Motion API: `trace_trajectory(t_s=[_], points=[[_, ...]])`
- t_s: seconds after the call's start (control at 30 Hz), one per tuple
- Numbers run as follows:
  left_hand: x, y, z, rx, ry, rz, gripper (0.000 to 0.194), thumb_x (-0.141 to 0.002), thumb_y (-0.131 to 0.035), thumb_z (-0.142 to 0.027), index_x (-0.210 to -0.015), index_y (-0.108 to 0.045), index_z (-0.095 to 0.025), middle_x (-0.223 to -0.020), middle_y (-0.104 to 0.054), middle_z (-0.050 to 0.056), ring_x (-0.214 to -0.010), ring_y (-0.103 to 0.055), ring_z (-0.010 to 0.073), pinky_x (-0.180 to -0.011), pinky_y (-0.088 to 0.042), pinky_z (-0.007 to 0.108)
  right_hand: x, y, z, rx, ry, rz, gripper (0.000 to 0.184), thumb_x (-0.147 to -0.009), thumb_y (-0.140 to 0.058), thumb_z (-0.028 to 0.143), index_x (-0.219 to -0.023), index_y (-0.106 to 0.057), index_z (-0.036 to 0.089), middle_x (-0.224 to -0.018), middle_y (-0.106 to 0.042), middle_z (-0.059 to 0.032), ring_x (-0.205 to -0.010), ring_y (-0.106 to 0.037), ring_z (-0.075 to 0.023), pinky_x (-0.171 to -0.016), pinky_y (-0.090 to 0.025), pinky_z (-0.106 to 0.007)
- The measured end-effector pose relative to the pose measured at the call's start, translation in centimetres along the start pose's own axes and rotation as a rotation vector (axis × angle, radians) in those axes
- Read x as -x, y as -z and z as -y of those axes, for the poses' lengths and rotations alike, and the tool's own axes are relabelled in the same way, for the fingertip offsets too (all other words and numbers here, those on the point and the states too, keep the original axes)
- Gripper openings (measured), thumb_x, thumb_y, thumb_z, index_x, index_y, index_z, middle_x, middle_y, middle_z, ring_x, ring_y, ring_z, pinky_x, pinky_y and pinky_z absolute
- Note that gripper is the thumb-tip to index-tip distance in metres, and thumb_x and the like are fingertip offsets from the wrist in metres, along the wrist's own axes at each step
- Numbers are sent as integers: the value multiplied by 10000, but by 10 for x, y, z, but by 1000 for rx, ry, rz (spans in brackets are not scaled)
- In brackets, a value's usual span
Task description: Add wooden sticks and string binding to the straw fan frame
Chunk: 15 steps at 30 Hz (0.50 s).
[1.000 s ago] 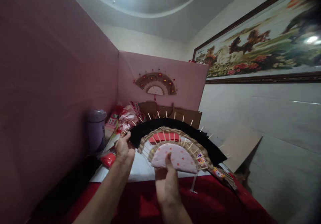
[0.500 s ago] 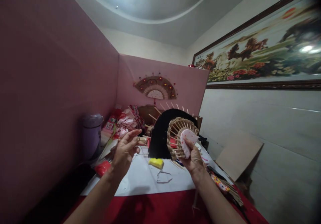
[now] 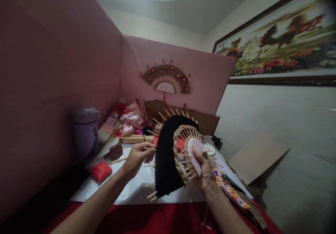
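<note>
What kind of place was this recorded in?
Probably an indoor craft corner, perhaps in a home, though that is uncertain. What suggests it: the fan with bare stick ends, the bundle of thin sticks behind it, and a decorated fan displayed on the pink panel.

Right hand (image 3: 204, 172): thumb on the pink, red-dotted, rounded base (image 3: 194, 147) of a black-banded, woven fan (image 3: 168, 160).
Left hand (image 3: 137, 158): fingertips around one pale wooden rib (image 3: 150, 148).
Bundle of tan wooden sticks (image 3: 133, 139): just beyond left fingers.
</note>
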<state>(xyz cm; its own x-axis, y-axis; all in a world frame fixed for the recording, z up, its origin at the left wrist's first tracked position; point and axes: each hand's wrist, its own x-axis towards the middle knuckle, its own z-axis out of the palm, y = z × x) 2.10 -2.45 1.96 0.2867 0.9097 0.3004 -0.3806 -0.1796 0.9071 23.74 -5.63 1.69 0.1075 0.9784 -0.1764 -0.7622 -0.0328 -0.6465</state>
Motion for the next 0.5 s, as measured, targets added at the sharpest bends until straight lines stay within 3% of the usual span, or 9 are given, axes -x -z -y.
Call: trace_trajectory(t_s=[0.23, 0.5], points=[[11, 2, 25, -119, 101, 35, 214, -606, -712, -326, -660, -681, -121, -486, -520, -11, -438, -408, 77, -436, -264, 210, -2, 9, -7, -9, 4, 5, 174, -565, -686, 129, -724, -618, 153, -571, -675, -27, -587, -665, -225, -551, -568, -339], [5, 15, 18, -159, 28, -90, 250, -651, -684, -365, -643, -678, -115, -434, -451, -34, -402, -320, 41, -399, -202, 189, -7, 17, -2, 63, 44, -60, 221, -511, -695, 98, -719, -628, 130, -577, -682, -44, -568, -663, -237, -574, -578, -353]])
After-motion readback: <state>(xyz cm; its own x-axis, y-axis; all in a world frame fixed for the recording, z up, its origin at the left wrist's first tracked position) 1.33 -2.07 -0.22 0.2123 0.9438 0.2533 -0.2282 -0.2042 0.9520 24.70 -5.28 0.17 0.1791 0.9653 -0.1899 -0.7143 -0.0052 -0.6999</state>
